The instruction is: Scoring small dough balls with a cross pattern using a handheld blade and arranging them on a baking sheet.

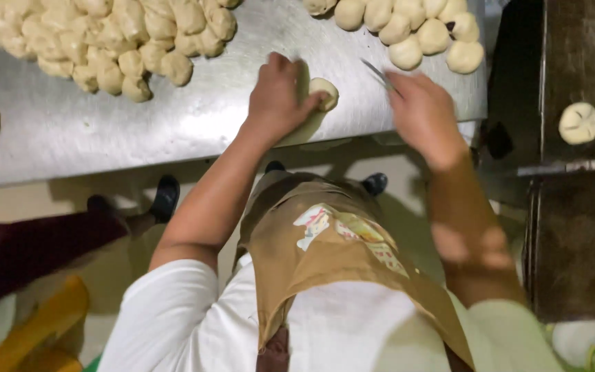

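A person in a white shirt and brown apron [325,255] stands at a steel surface [105,131], seen from above. The left hand [277,96] presses flat on a piece of dough [324,93] at the near edge, fingers curled around it. The right hand [421,114], blurred, grips a thin metal blade [379,74]. A large heap of rough dough pieces [111,38] lies far left, seemingly unshaped. Smoother round balls [408,27] sit far right. One shaped piece [579,122] rests on a dark tray [580,227] at right, mostly bare, so much appears left.
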